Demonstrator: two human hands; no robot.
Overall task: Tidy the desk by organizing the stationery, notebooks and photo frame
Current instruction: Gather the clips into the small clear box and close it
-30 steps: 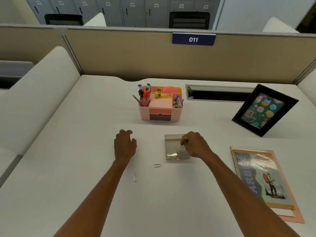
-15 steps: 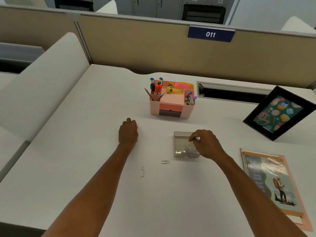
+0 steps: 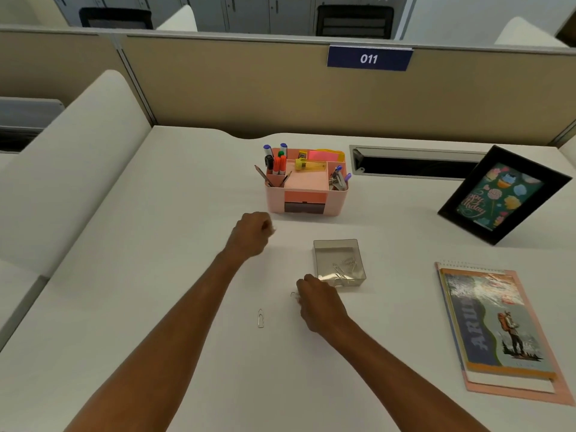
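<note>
Gathering loose paper clips into the small clear tray (image 3: 338,246) at the middle of the desk (image 3: 156,275).

The right hand (image 3: 321,302) has its fingertips drawn together on a paper clip (image 3: 294,295) just off the tray's near-left corner. The left hand (image 3: 251,233) is curled, pinching something pale I cannot identify. One more loose clip (image 3: 260,318) lies nearer the front edge, left of the right hand, its long axis pointing front to back; the right hand looks closer to it.
</note>
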